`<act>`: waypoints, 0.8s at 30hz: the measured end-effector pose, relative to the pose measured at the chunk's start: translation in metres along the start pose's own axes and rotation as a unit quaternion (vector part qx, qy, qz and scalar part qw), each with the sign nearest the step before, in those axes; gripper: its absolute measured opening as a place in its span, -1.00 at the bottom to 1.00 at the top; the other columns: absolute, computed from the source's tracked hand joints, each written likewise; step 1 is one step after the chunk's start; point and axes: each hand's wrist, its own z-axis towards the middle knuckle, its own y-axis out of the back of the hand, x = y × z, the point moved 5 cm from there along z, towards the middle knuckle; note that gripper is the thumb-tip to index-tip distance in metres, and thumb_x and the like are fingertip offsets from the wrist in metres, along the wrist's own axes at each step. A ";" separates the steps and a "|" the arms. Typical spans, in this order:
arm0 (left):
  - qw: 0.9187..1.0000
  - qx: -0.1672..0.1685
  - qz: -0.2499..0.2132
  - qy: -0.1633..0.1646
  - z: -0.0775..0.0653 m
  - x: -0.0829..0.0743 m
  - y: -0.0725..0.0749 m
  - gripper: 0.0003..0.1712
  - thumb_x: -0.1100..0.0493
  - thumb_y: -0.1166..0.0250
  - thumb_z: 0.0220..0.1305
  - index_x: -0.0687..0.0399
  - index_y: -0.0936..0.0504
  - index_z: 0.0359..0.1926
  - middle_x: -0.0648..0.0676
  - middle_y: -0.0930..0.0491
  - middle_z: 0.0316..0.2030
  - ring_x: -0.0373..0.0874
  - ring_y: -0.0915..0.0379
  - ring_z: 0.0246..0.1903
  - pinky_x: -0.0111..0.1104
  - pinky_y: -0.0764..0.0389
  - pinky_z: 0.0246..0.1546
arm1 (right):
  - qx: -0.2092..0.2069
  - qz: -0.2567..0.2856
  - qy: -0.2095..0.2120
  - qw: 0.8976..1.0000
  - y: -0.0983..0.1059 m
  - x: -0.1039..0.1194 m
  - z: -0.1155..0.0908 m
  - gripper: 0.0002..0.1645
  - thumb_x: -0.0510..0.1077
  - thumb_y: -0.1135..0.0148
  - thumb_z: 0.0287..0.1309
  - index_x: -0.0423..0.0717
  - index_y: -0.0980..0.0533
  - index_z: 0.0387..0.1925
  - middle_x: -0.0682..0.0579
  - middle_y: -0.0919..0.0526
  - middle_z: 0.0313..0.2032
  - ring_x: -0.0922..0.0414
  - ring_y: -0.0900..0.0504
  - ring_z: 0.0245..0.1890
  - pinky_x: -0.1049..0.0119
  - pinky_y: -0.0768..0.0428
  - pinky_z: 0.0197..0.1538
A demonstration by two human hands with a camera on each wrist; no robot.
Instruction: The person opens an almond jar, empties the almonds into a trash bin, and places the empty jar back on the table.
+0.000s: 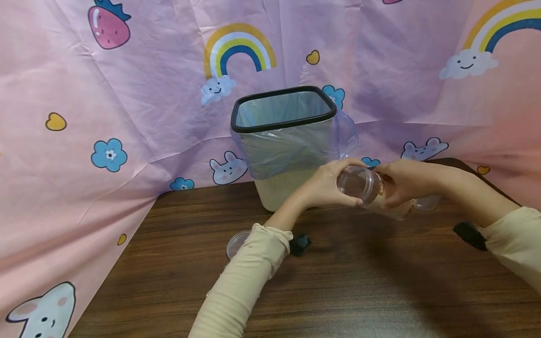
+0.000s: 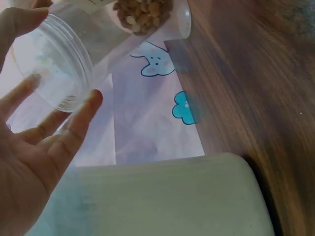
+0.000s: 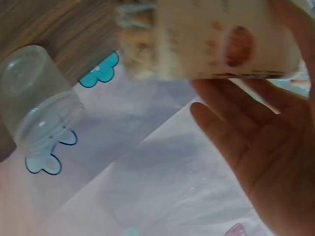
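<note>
A clear plastic jar (image 1: 372, 188) with a pale label is held tilted between both hands above the table. Brown, nut-like pieces (image 2: 142, 14) lie at its lower end. My left hand (image 1: 327, 184) grips the jar's ridged, round upper end, thumb and fingers spread about the rim. From the other side, my right hand (image 1: 405, 180) holds the jar's body around the label (image 3: 216, 42). Beyond the right hand, a second clear jar (image 3: 39, 93) rests on the table, partly hidden in the head view.
A pale bin (image 1: 274, 185) with a black rim and a thin bag liner stands at the table's back, left of the jar. A clear round lid (image 1: 237, 243) lies on the brown table (image 1: 177, 272), partly behind the left sleeve. Patterned cloth (image 1: 169, 84) hangs behind.
</note>
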 end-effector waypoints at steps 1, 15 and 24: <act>1.000 -0.005 -0.011 0.006 -0.002 0.002 0.001 -0.20 0.01 -0.50 -0.18 -0.19 -0.37 0.16 -0.01 -0.41 0.00 -0.22 -0.31 -0.03 -0.42 -0.40 -0.14 | -0.012 0.002 0.006 1.000 0.000 0.000 -0.002 -0.19 0.14 -0.48 -0.26 -0.28 -0.41 -0.04 0.12 -0.48 -0.42 0.24 -0.42 -0.49 0.31 -0.42 -0.45; 0.991 -0.012 -0.122 0.045 -0.018 0.015 0.006 -0.22 0.05 -0.49 -0.13 -0.25 -0.37 0.17 0.03 -0.45 -0.02 -0.18 -0.54 -0.36 -0.43 -0.54 -0.33 | -0.055 0.039 0.021 0.998 -0.001 0.002 -0.011 -0.03 0.28 -0.42 -0.26 -0.17 -0.37 0.14 0.17 -0.51 -0.42 0.27 -0.46 -0.50 0.37 -0.46 -0.45; 0.989 -0.026 -0.098 0.105 -0.021 0.023 0.004 -0.25 -0.06 -0.45 -0.09 -0.19 -0.38 0.18 -0.01 -0.51 -0.17 -0.19 -0.50 -0.33 -0.41 -0.53 -0.37 | -0.047 0.024 0.013 0.999 0.000 0.006 -0.007 -0.02 0.29 -0.42 -0.29 -0.20 -0.38 0.12 0.14 -0.52 -0.45 0.25 -0.44 -0.53 0.36 -0.46 -0.48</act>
